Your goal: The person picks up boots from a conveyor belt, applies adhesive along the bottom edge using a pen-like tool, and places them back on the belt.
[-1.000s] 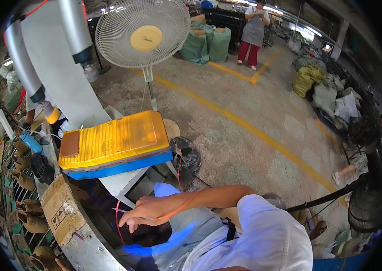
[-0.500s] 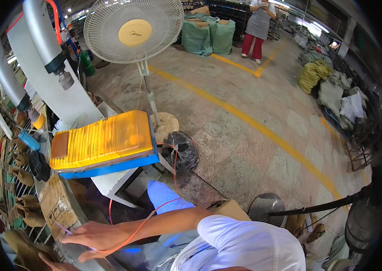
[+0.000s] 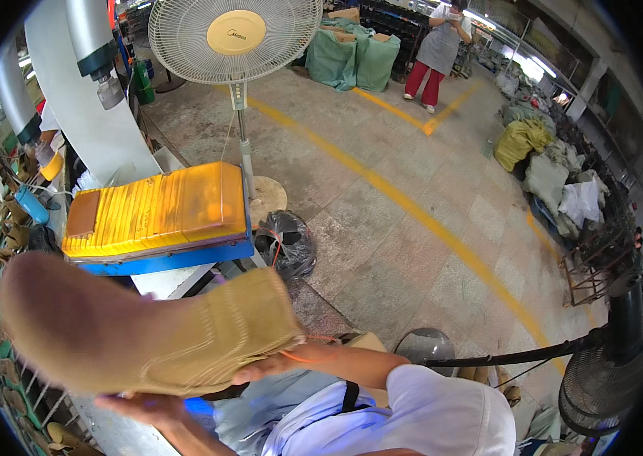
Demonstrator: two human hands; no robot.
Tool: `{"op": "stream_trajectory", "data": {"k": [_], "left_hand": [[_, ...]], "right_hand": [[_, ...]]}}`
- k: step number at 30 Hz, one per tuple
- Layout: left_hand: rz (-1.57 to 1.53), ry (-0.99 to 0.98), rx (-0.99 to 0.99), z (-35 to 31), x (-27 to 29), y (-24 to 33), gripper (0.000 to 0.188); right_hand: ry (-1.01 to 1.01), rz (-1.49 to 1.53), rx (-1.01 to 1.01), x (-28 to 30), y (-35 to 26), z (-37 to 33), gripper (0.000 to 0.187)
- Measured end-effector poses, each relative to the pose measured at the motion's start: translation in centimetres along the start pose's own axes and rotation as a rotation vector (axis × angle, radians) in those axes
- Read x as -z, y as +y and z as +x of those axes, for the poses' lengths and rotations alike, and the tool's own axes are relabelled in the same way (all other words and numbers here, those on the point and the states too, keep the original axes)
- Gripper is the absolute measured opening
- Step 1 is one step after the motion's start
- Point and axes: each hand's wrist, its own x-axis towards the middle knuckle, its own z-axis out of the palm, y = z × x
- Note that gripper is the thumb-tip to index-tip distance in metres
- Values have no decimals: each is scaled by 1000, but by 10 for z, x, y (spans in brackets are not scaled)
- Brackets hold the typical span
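A tan suede boot (image 3: 207, 327) is lifted close in front of me, its rounded toe to the left and its stitched shaft to the right. My right hand (image 3: 264, 368) grips the lower edge of the shaft, fingers partly behind it. Beneath the foot part, my left hand (image 3: 147, 409) supports the boot; some of its fingers are hidden by it. An orange cord (image 3: 299, 357) runs by my right hand. The toe is blurred.
A yellow-covered machine with a blue base (image 3: 158, 209) stands ahead, behind the boot. Beyond it are a standing fan (image 3: 234, 45) and a black bag (image 3: 287, 243). Shoes on racks (image 3: 25, 410) line the left. A person (image 3: 439, 53) stands far off. A dark fan (image 3: 603, 387) is at right.
The boot has come up from the lower left into both hands. My right hand has moved right onto its shaft, my left hand right and up under it. The view has shifted slightly.
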Motion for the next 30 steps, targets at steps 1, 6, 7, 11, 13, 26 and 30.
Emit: {"op": "stream_trajectory", "data": {"k": [1, 6, 7, 11, 13, 26, 30], "left_hand": [[-89, -205, 175, -11, 44, -11, 94], [60, 480, 478, -60, 59, -78, 75], [19, 457, 504, -69, 69, -94, 77], [-20, 395, 589, -105, 101, -134, 82], [-43, 425, 660, -107, 120, -141, 85], [-205, 539, 717, -120, 133, -162, 85], [-288, 509, 767, -119, 131, -159, 83]], "right_hand": [[55, -6, -88, 12, -5, -18, 74], [545, -101, -498, 10, 21, -73, 83], [666, -179, -623, 17, 48, -104, 80], [621, -4, -419, 31, 35, -106, 54], [528, -81, -275, 26, 48, -72, 53], [370, -401, -546, 29, 47, -84, 63], [399, -378, -596, 34, 43, -107, 65]]}}
